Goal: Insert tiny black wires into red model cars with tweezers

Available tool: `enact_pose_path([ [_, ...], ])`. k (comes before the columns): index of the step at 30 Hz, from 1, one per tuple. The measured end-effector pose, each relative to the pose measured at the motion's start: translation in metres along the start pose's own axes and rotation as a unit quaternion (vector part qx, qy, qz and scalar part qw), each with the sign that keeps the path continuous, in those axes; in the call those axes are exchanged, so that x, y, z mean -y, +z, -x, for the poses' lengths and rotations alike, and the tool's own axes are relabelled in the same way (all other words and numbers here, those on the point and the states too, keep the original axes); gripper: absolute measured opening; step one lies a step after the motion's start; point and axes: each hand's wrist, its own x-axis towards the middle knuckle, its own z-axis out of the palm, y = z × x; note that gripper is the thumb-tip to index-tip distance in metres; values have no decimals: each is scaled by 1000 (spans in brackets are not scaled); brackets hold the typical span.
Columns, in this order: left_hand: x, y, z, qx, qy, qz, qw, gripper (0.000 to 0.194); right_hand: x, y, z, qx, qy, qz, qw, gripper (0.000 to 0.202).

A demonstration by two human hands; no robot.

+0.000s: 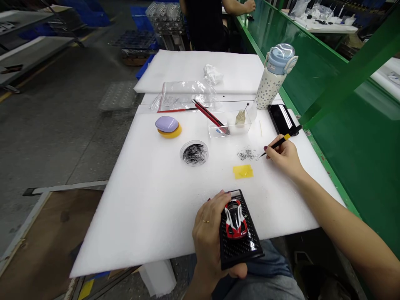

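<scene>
My left hand (208, 233) grips a black display base (234, 254) at the table's front edge, fingers on its left side and thumb beneath. A small red and white model car (236, 219) sits on the base. In my right hand (286, 156) is a thin black tool with a yellow band (280, 141), its pointed tip down beside a scatter of tiny black strips (248, 153). Just below the scatter lies a piece of yellow tape (243, 171). A round clear dish (194, 153) to the left holds more black strips.
Behind are a clear tray (229, 130) with a small bottle (240, 118), red tweezers (211, 116), a purple and yellow case (168, 126), a plastic bag (187, 93), a phone (283, 119) and a tall dotted bottle (275, 77). A person (208, 25) is beyond the table.
</scene>
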Motion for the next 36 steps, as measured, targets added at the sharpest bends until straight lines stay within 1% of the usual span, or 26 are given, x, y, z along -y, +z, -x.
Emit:
enact_pose_path([
  [4, 1, -1, 0, 1, 5, 4, 1000, 101, 0, -1, -1, 7, 6, 15, 1000, 19],
  [10, 2, -1, 0, 1, 9, 3, 1000, 98, 0, -2, -3, -14, 14, -2, 1000, 18],
  [17, 1, -1, -1, 0, 11, 9, 1000, 100, 4, -2, -4, 17, 7, -20, 1000, 20],
  [19, 2, -3, -1, 4, 13, 9, 1000, 100, 3, -2, -4, 3, 1, -17, 1000, 20],
  [22, 3, -6, -1, 32, 15, -1, 999, 100, 1, -3, -4, -27, -1, -14, 1000, 19],
  [24, 3, -7, -2, 45, 16, -5, 999, 100, 0, -3, -4, -28, 5, -14, 999, 19],
  [29, 2, -3, -1, 5, 19, 1, 1000, 99, -1, -3, -4, -24, 8, -13, 1000, 18],
  [36, 2, -2, 0, 6, 10, -1, 1000, 98, 1, -2, -5, -17, 30, 7, 999, 18],
])
